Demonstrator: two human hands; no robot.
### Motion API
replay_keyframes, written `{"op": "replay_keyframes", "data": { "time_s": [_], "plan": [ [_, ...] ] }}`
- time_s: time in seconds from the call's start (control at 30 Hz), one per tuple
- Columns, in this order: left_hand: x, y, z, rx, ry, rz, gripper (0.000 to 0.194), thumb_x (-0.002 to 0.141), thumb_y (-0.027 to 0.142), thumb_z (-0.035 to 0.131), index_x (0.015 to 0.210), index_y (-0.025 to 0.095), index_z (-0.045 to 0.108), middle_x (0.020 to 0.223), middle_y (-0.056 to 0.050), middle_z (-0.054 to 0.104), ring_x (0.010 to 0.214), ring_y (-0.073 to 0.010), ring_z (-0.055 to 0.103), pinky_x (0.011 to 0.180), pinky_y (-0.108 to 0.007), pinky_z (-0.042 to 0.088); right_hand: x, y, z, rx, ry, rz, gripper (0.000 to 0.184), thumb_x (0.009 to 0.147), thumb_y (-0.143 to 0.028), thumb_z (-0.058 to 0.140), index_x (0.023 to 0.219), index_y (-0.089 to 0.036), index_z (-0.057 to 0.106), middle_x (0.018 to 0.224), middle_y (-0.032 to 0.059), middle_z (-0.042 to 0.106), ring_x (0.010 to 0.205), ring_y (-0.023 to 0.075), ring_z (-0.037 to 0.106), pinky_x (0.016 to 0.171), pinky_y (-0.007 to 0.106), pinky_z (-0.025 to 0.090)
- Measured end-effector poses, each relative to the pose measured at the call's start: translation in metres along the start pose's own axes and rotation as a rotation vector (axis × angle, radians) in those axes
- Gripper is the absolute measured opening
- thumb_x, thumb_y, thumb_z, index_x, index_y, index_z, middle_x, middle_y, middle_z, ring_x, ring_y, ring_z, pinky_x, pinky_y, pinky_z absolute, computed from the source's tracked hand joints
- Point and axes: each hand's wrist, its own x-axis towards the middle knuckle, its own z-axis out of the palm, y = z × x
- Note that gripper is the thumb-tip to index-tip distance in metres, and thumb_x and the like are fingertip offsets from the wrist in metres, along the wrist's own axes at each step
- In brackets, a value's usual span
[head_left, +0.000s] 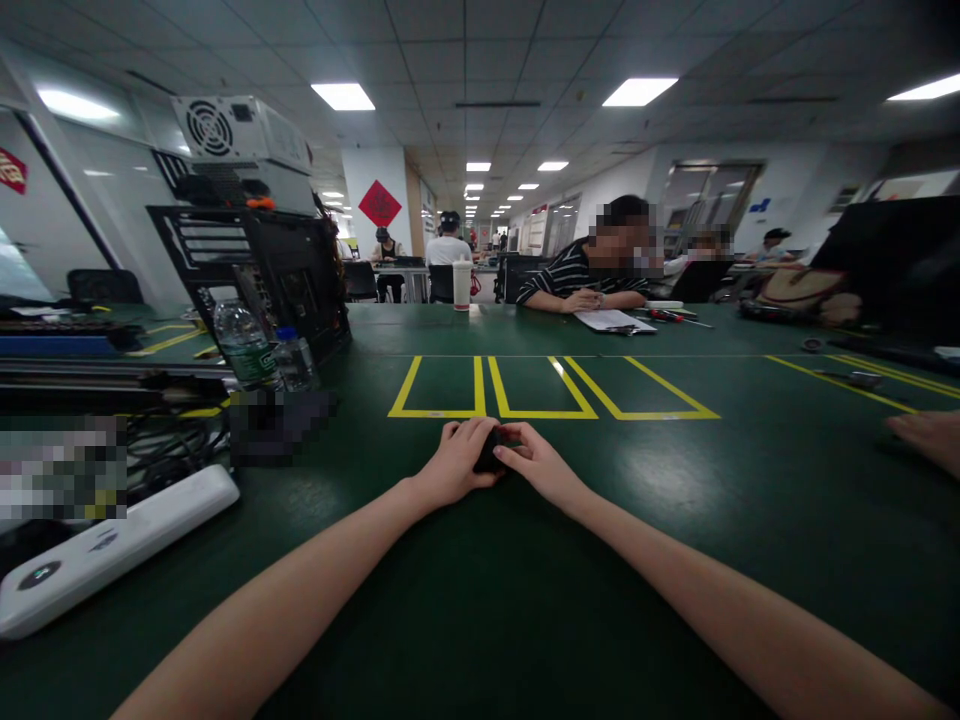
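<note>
Forearms (315, 575) converge — hands (456, 462) hold a black object (487, 453).

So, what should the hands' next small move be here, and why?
Probably to steady the dark object with the left hand while the right hand settles its fingertips more firmly. The left covers it from the left and above; the right brings only thumb and fingertips to its right side. What the object is cannot be told.

Office workroom with a computer case (285, 235)
</note>
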Motion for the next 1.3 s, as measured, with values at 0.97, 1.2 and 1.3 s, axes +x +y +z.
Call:
{"op": "replay_keyframes", "data": {
  "time_s": [0.97,1.2,1.3],
  "plan": [
    [-0.0007,0.0,-0.0001,0.0,0.008,0.011,0.056,0.068,0.026,0.061,0.115,0.022,0.03,0.115,-0.007,0.043,0.108,-0.0237,0.04,0.092,-0.042,0.025,0.0007,0.0032,0.0002,0.074,-0.05,-0.03,0.019,0.075,-0.031,0.052,0.09,-0.023,0.048,0.094,0.0008,0.052,0.089,0.017,0.054,0.075,0.035,0.048],
    [0.0002,-0.0005,0.0007,-0.008,0.007,0.006,0.056,0.067,0.025,0.061,0.115,0.022,0.031,0.115,-0.008,0.043,0.108,-0.0235,0.04,0.091,-0.042,0.026,0.0002,-0.0004,-0.0004,0.029,-0.038,-0.004,0.027,0.075,-0.027,0.052,0.1,-0.021,0.046,0.101,0.0035,0.05,0.095,0.017,0.051,0.082,0.036,0.044],
    [-0.0008,-0.0001,-0.0005,-0.005,0.004,0.005,0.055,0.067,0.024,0.061,0.114,0.022,0.031,0.115,-0.007,0.043,0.108,-0.0236,0.041,0.091,-0.042,0.026,-0.0013,-0.002,-0.0013,0.079,-0.095,-0.016,0.025,0.072,-0.024,0.056,0.095,-0.021,0.046,0.099,0.0016,0.05,0.093,0.0165,0.052,0.083,0.036,0.044]
  ]
}}
